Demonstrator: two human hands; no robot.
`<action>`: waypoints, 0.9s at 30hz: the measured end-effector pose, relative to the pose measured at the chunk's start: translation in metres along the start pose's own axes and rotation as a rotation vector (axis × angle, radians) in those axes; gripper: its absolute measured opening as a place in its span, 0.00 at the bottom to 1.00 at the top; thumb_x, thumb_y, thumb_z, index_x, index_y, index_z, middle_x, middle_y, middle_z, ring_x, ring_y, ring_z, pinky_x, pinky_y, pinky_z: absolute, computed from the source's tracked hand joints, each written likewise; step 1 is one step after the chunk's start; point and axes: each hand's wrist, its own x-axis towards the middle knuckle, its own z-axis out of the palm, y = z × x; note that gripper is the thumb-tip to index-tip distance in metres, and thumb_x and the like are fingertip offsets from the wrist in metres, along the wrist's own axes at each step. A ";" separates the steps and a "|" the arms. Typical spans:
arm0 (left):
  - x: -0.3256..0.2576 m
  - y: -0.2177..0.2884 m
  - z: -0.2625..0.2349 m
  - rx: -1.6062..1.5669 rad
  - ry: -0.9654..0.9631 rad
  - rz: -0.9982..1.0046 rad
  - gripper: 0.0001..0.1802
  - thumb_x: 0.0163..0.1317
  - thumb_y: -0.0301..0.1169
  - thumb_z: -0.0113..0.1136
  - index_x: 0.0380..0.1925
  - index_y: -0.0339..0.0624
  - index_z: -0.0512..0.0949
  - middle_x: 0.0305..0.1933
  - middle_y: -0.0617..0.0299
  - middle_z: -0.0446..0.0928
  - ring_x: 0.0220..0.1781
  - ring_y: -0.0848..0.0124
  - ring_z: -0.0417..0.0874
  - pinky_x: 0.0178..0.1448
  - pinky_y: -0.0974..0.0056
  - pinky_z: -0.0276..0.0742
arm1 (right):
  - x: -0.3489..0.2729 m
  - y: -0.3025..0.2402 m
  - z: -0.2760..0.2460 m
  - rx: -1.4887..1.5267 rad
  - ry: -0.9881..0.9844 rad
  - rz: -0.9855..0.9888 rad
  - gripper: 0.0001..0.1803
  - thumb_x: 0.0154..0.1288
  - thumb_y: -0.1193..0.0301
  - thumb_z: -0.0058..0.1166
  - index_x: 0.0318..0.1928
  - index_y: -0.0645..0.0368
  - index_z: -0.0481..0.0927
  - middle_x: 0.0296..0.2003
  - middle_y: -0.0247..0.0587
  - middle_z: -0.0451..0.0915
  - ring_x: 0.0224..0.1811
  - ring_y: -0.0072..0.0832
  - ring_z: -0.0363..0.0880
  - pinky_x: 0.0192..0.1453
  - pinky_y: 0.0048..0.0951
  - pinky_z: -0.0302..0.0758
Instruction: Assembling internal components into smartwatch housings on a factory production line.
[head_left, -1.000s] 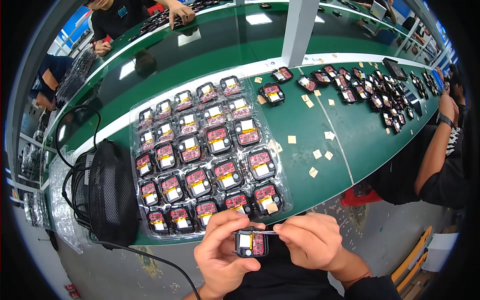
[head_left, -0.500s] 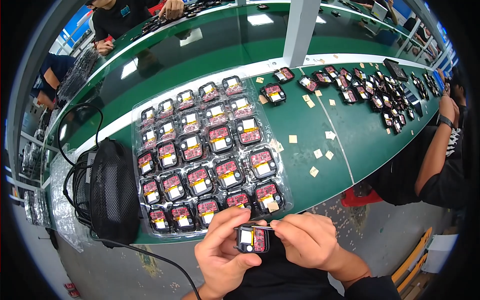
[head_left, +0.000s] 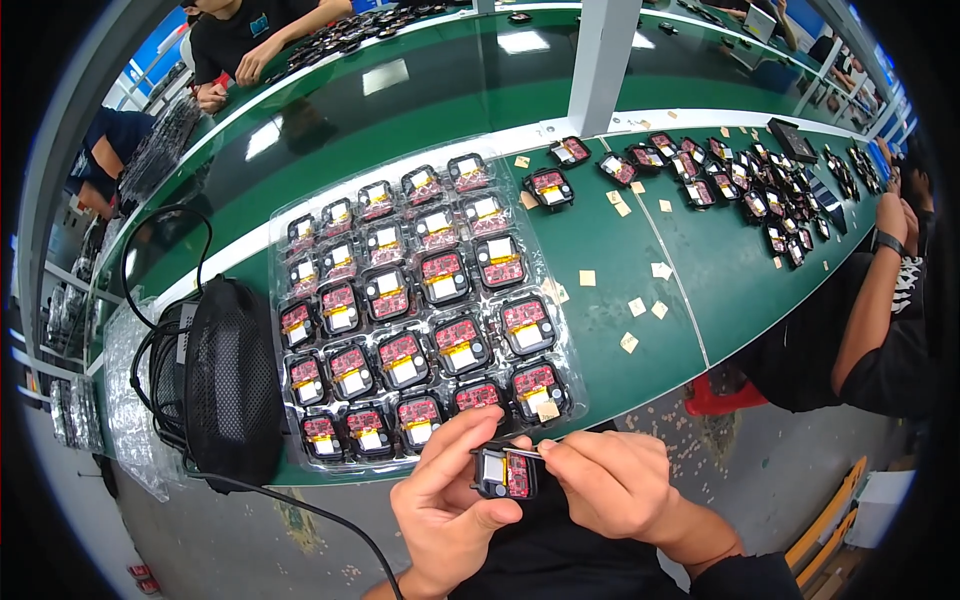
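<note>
In front of my body, my left hand (head_left: 445,515) grips a small black square electronic unit (head_left: 518,478) by its edges, between the thumb and fingers. A red circuit board, a white battery and yellow tape show in its open face. My right hand (head_left: 615,485) pinches a thin silver tool (head_left: 524,453) that looks like tweezers. Its tip lies at the unit's upper edge; whether it grips anything there is too small to tell. Just beyond my hands, a clear plastic tray (head_left: 573,375) holds rows of similar units, with a small tan square (head_left: 548,411) on the nearest right one.
Left of the tray lies a black mesh pouch (head_left: 235,385) with a black cable (head_left: 320,513) running past my left arm. Small tan squares (head_left: 587,278) and a heap of units (head_left: 775,200) lie on the green table (head_left: 640,370). A grey post (head_left: 603,70) stands beyond. Co-workers sit opposite and at right.
The view has shifted slightly. My hands keep nearly the same pose over the unit, the silver tool still at its upper edge. A co-worker's hand opposite has drawn back from the far pile.
</note>
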 end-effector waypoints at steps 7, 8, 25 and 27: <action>-0.003 0.002 -0.002 0.050 -0.009 0.057 0.42 0.52 0.34 0.83 0.64 0.24 0.75 0.69 0.44 0.70 0.64 0.58 0.82 0.67 0.59 0.80 | 0.006 -0.007 -0.003 0.045 0.041 0.026 0.15 0.51 0.82 0.64 0.43 0.66 0.87 0.33 0.39 0.83 0.21 0.24 0.79 0.24 0.25 0.74; -0.004 0.006 0.003 0.029 0.014 0.040 0.42 0.52 0.34 0.83 0.64 0.24 0.75 0.69 0.45 0.69 0.62 0.59 0.82 0.66 0.59 0.80 | 0.006 -0.008 -0.003 0.052 0.071 0.040 0.16 0.51 0.83 0.64 0.43 0.66 0.87 0.33 0.38 0.83 0.22 0.25 0.79 0.24 0.25 0.74; -0.005 0.002 0.005 0.075 0.025 0.033 0.42 0.51 0.33 0.84 0.64 0.25 0.76 0.70 0.47 0.68 0.62 0.63 0.81 0.63 0.63 0.79 | 0.005 -0.005 0.000 0.114 0.075 0.074 0.17 0.48 0.82 0.65 0.43 0.66 0.88 0.33 0.40 0.82 0.22 0.25 0.79 0.24 0.25 0.75; -0.003 0.004 0.013 0.117 0.147 0.044 0.45 0.49 0.49 0.83 0.60 0.26 0.78 0.66 0.46 0.72 0.61 0.60 0.81 0.64 0.53 0.86 | 0.001 -0.005 -0.001 0.001 0.025 0.003 0.17 0.49 0.81 0.64 0.43 0.66 0.88 0.33 0.40 0.82 0.21 0.24 0.78 0.23 0.25 0.73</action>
